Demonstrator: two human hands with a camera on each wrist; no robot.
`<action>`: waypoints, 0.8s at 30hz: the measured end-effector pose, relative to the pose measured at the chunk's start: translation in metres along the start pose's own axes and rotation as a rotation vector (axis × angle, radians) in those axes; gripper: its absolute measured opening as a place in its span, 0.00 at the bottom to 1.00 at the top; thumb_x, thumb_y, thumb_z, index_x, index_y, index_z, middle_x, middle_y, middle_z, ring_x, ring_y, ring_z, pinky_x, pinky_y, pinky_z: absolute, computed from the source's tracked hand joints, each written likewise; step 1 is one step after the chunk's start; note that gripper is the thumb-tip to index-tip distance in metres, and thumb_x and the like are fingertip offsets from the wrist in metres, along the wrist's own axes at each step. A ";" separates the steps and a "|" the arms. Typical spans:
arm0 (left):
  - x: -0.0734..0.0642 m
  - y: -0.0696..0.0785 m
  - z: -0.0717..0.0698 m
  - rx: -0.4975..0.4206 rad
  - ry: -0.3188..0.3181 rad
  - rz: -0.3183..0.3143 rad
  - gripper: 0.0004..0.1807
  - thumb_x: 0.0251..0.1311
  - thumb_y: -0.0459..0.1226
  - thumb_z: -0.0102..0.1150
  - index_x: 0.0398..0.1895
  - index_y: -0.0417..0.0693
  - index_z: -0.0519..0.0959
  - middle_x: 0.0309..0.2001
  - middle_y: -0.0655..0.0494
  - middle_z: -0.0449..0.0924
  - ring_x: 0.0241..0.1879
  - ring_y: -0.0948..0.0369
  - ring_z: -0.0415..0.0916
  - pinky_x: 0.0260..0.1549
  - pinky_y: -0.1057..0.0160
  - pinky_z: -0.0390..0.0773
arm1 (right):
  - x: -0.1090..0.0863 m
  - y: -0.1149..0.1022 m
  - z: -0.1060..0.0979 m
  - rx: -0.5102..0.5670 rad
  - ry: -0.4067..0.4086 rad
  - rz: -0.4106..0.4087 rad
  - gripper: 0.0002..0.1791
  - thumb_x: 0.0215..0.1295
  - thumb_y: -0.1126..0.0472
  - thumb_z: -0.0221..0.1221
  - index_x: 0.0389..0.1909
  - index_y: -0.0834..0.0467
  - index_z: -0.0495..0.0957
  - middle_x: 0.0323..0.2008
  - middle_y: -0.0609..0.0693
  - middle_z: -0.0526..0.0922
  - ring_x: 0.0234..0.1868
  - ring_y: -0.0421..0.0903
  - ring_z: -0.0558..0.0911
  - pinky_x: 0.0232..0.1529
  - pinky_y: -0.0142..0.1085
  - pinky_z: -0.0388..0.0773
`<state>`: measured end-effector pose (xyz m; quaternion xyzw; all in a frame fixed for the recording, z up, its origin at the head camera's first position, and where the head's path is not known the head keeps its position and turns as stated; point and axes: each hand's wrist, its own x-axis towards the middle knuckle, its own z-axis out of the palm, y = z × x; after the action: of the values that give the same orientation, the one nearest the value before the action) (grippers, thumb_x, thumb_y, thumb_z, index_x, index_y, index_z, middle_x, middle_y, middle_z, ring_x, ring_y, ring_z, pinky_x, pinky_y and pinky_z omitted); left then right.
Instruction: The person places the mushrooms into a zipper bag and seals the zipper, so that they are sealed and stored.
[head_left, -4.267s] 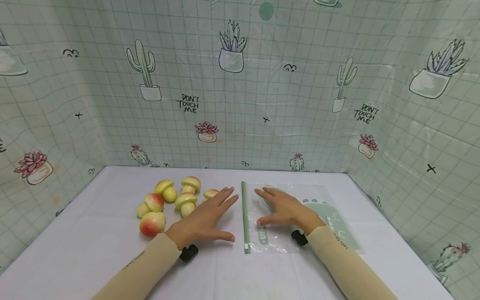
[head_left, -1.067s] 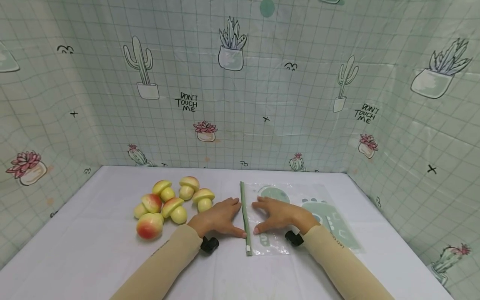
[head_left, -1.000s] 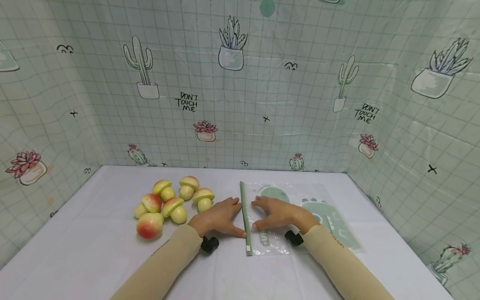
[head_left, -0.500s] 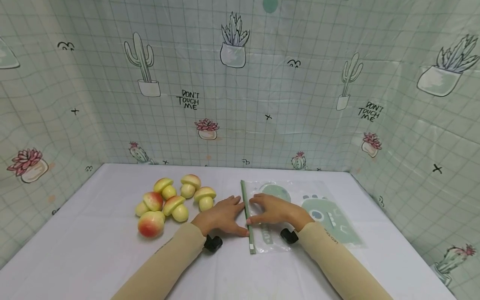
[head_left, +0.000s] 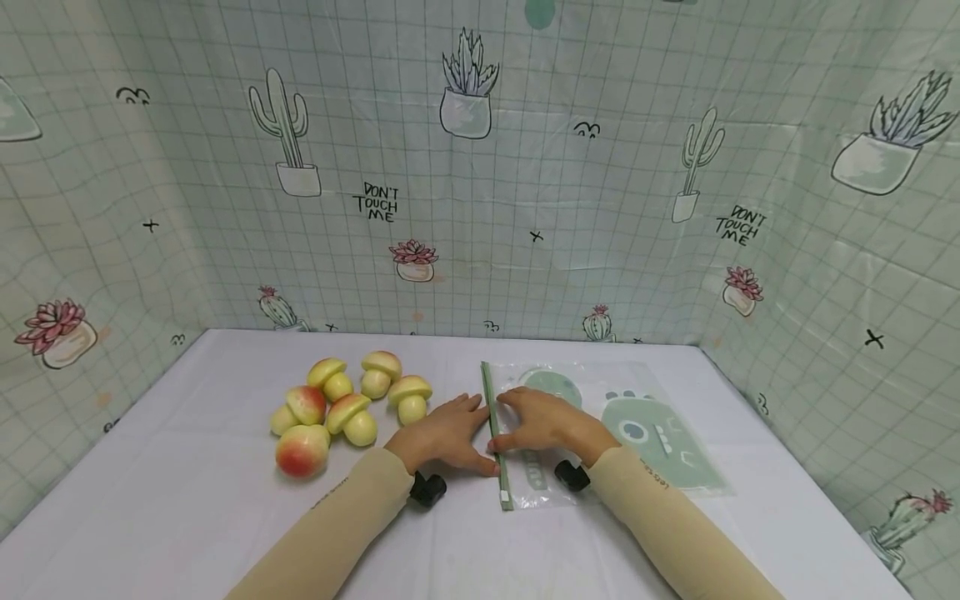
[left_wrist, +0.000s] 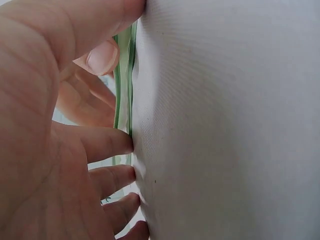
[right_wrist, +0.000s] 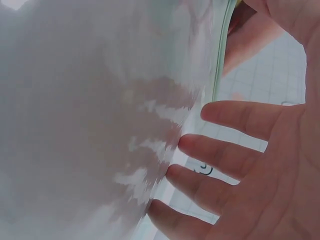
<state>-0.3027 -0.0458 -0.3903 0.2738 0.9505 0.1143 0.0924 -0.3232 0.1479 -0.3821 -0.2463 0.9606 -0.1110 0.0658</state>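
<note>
A clear zip bag (head_left: 663,446) with green cartoon print lies flat, its green zip edge (head_left: 504,487) facing left. In the head view my left hand (head_left: 442,435) rests palm down beside that edge, thumb and fingertips at the strip. From the other side my right hand (head_left: 551,423) touches the bag, thumb and index tips at the strip. In the left wrist view two green strips (left_wrist: 131,85) stand slightly apart, and the left fingertips press the white tabletop. The right wrist view has straight right fingers (right_wrist: 220,155) touching the shiny film. Neither hand visibly grips anything.
Several yellow and red mushroom-shaped pieces (head_left: 348,417) are grouped on the white table (head_left: 172,483) left of my left hand. A patterned cloth (head_left: 480,183) with cactus drawings hangs behind the table and at both sides. Each wrist wears a small black camera (head_left: 427,492).
My left hand has come right from over the mushroom-shaped pieces to the zip edge and down. My right hand has lowered and slid left across the bag until its tips meet the strip.
</note>
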 end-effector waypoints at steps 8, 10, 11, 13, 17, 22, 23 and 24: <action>-0.002 0.002 -0.001 -0.024 -0.007 -0.016 0.54 0.46 0.65 0.64 0.73 0.48 0.58 0.74 0.48 0.50 0.73 0.50 0.44 0.68 0.50 0.52 | -0.004 0.006 -0.002 0.078 0.003 -0.034 0.51 0.48 0.32 0.65 0.70 0.55 0.62 0.66 0.53 0.67 0.67 0.52 0.64 0.66 0.47 0.60; -0.002 0.002 -0.001 -0.024 -0.007 -0.017 0.54 0.46 0.65 0.64 0.73 0.48 0.59 0.74 0.48 0.50 0.73 0.51 0.44 0.68 0.50 0.53 | -0.004 0.009 -0.001 0.085 -0.002 -0.041 0.52 0.48 0.32 0.64 0.70 0.55 0.62 0.67 0.53 0.66 0.68 0.52 0.64 0.67 0.48 0.59; -0.002 0.002 -0.001 -0.024 -0.007 -0.018 0.54 0.46 0.65 0.64 0.73 0.48 0.59 0.74 0.48 0.50 0.73 0.50 0.45 0.68 0.50 0.53 | -0.005 0.010 -0.001 0.087 -0.012 -0.042 0.52 0.48 0.31 0.64 0.70 0.54 0.62 0.68 0.52 0.65 0.69 0.52 0.62 0.67 0.48 0.58; -0.002 0.002 -0.001 -0.023 -0.003 -0.015 0.53 0.46 0.64 0.64 0.72 0.48 0.59 0.74 0.48 0.50 0.73 0.50 0.45 0.68 0.50 0.53 | -0.006 0.013 -0.001 0.081 -0.045 -0.041 0.52 0.48 0.31 0.64 0.71 0.51 0.61 0.70 0.51 0.62 0.70 0.52 0.59 0.68 0.49 0.56; -0.002 0.003 -0.001 -0.021 -0.003 -0.012 0.53 0.46 0.64 0.64 0.73 0.49 0.59 0.74 0.48 0.51 0.73 0.50 0.46 0.67 0.49 0.54 | -0.007 0.015 -0.002 0.049 -0.124 -0.040 0.53 0.46 0.32 0.67 0.72 0.47 0.59 0.74 0.50 0.53 0.73 0.53 0.50 0.69 0.54 0.51; -0.001 0.004 -0.002 -0.015 -0.019 -0.027 0.52 0.47 0.64 0.64 0.72 0.49 0.59 0.74 0.49 0.51 0.73 0.50 0.46 0.68 0.50 0.53 | -0.010 0.015 -0.004 0.035 -0.158 -0.045 0.54 0.46 0.33 0.67 0.73 0.47 0.57 0.74 0.50 0.50 0.74 0.54 0.46 0.69 0.55 0.49; -0.001 0.005 -0.003 -0.016 -0.024 -0.031 0.52 0.46 0.64 0.64 0.72 0.49 0.59 0.74 0.49 0.51 0.73 0.50 0.46 0.68 0.50 0.54 | -0.011 0.016 -0.004 0.035 -0.161 -0.044 0.53 0.46 0.33 0.67 0.73 0.48 0.57 0.74 0.50 0.50 0.74 0.54 0.46 0.69 0.55 0.49; -0.001 0.005 -0.003 -0.016 -0.026 -0.032 0.52 0.46 0.64 0.65 0.72 0.49 0.60 0.73 0.49 0.51 0.73 0.50 0.46 0.67 0.50 0.54 | -0.013 0.016 -0.005 0.035 -0.162 -0.045 0.53 0.47 0.33 0.67 0.73 0.48 0.57 0.74 0.50 0.50 0.74 0.54 0.46 0.69 0.55 0.48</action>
<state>-0.3001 -0.0424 -0.3858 0.2590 0.9526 0.1170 0.1086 -0.3205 0.1688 -0.3806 -0.2747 0.9442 -0.1091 0.1452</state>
